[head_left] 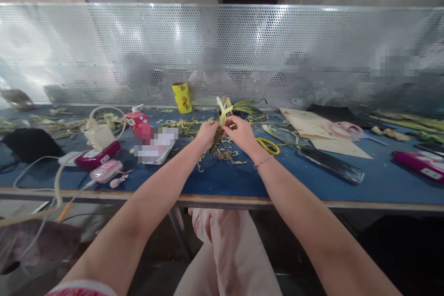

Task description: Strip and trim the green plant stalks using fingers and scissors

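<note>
My left hand (pixel 207 133) and my right hand (pixel 239 130) meet over the middle of the table. Between them they pinch a small bunch of pale green leaf strips (pixel 225 110), whose ends stick up and cross above the fingers. A darker green part hangs below the left fingers. Fingertips hide how the strips join. Thin plant scraps (pixel 227 155) lie on the table under the hands. Yellow-handled scissors (pixel 268 146) rest beside my right wrist, partly covered by it. Behind the hands lie longer green leaves (pixel 247 106).
The blue table (pixel 222 187) ends at a perforated metal screen (pixel 239 32). To the left are a white tray (pixel 161 145), a pink carton (pixel 138 122) and a purple device (pixel 97 153) with cables. A yellow roll (pixel 182 97) stands behind; a black phone (pixel 331 164) lies right.
</note>
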Demonstrator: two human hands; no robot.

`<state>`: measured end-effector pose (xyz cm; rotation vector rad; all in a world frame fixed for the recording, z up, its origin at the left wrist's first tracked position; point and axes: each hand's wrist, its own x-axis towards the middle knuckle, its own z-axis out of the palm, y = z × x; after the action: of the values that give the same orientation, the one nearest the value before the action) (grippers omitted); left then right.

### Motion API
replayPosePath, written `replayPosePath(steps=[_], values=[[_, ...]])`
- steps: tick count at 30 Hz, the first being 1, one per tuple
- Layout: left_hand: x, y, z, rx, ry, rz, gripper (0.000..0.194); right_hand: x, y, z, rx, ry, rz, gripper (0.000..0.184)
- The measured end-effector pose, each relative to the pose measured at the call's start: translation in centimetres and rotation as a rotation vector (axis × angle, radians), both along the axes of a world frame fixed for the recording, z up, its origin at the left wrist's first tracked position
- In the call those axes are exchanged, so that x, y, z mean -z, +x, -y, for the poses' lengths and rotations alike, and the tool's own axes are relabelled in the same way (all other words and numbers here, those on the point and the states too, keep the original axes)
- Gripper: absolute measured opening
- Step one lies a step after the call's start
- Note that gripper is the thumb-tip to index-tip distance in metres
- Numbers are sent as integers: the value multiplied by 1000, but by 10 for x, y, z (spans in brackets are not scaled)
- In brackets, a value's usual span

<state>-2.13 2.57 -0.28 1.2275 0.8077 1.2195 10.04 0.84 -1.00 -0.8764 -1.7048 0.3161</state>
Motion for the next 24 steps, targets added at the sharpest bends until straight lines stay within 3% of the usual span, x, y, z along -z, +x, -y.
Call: replayPosePath(steps=[12, 16, 24], values=[[0, 5, 4, -43, 25, -77, 13, 4, 5, -10, 79, -226, -176, 25], [-1, 5, 6, -68, 21, -98, 15, 7, 7, -18, 16, -276, -267, 29], [-3, 1, 8, 37, 80, -96, 15, 2, 7, -13, -41, -333, -440, 36]])
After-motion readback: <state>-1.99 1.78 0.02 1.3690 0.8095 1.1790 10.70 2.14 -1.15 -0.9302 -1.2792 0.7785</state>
